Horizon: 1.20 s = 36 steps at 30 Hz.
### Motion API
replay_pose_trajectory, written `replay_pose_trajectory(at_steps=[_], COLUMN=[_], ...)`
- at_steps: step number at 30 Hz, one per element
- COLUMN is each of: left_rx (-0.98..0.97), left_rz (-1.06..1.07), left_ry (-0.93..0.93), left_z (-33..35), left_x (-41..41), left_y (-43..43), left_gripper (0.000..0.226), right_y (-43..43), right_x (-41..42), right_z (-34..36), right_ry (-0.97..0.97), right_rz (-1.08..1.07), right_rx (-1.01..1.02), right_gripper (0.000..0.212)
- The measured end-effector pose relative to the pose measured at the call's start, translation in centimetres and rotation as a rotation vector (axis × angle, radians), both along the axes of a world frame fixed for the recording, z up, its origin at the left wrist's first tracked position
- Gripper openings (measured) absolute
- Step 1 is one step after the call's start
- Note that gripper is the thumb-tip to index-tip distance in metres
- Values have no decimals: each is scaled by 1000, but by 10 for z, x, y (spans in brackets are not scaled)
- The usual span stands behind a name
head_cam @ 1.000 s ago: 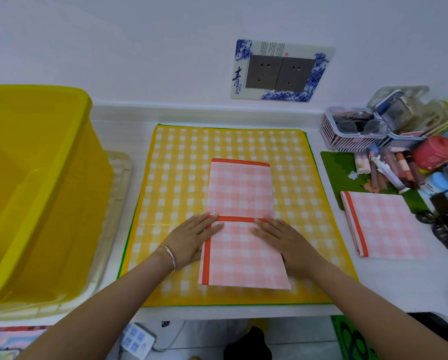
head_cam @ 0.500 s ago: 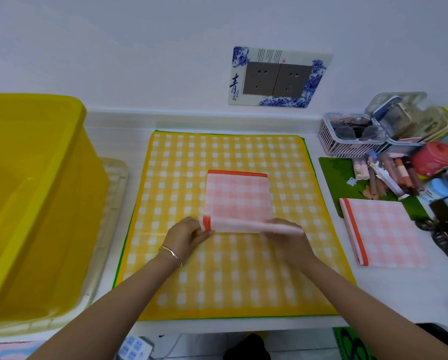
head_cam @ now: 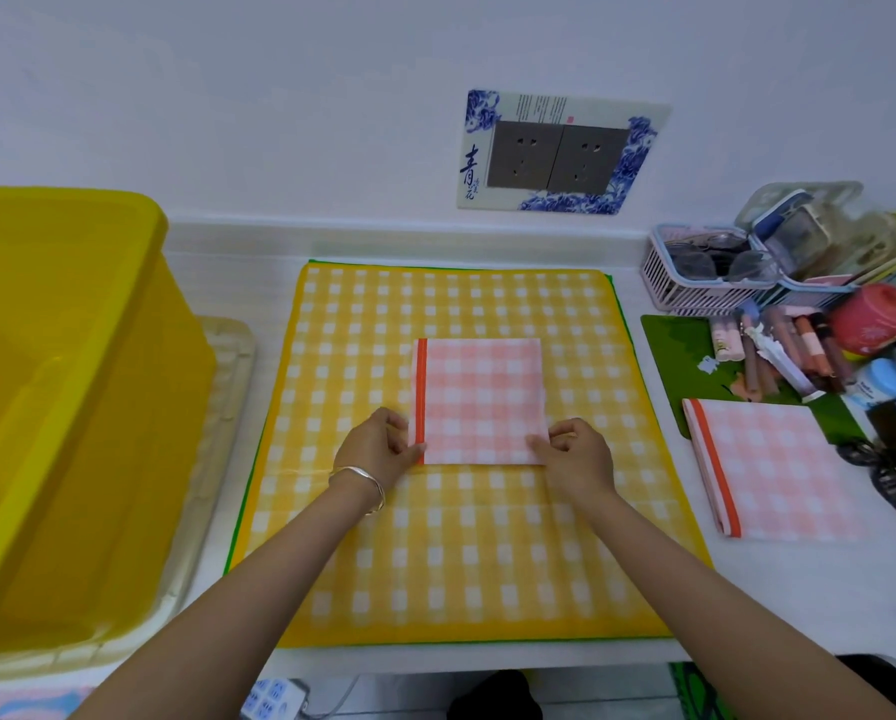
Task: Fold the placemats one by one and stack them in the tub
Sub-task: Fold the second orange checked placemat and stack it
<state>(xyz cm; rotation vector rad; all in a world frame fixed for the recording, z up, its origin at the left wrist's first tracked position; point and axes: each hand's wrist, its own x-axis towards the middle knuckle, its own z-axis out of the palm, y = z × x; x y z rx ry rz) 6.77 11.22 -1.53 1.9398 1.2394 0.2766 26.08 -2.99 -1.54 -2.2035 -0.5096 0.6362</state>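
Folded pink placemat [head_cam: 479,401] sits square in the middle of the yellow mat [head_cam: 456,553].

Head view: the left hand [head_cam: 375,452] pinches its near-left corner and the right hand [head_cam: 573,457] its near-right. It looks thin, soft and light, so take it by both near corners. The yellow tub [head_cam: 66,407], left of the mat, has its floor cut off; contents unknown. A second pink placemat [head_cam: 773,470] waits right.
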Motion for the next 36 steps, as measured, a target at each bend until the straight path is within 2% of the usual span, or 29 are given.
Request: replay_pose_trajectory(at_steps=[2,4,6,9,12,16,20,23,25,31,36], left_rx=[48,229,391,410,414,419,421,433,445,452,467], left_rz=[-45,-143,-283,-409,-422,-423,-429,-433,-431,-422,-420], left_ry=[72,100,152,290,377,414,410,393,399,410,410], left_z=[3,-1,-8,-18,-27,-31,-30,-32,-33,-30,-31], left_x=[5,10,16,23,25,26,25,26,25,27,26], left_y=[0,-1,-3,-5,-6,-7,-5,-5,-5,-6,-6], left_gripper=[49,66,72,87,106,102,98,95,95,94,95], right_y=[1,1,0,-3,1,27,63,69,68,50,24], right_x=[0,-3,-8,-15,-18,-35,-56,-60,-58,-27,12], right_z=[1,2,2,1,-3,-10,-24,-37,-39,-38,-38], right_ry=[-11,-18,-47,-114,-325,-584,-581,-641,-678,-732,-685], right_rz=[-2,-11,-28,-55,-23,252,507,549,561,636,570], right_rx=[-13,-11,7,29,13,81,15,-127,-194,-222,-259], right_gripper=[27,26,25,29,37,37,45,58,54,57,66])
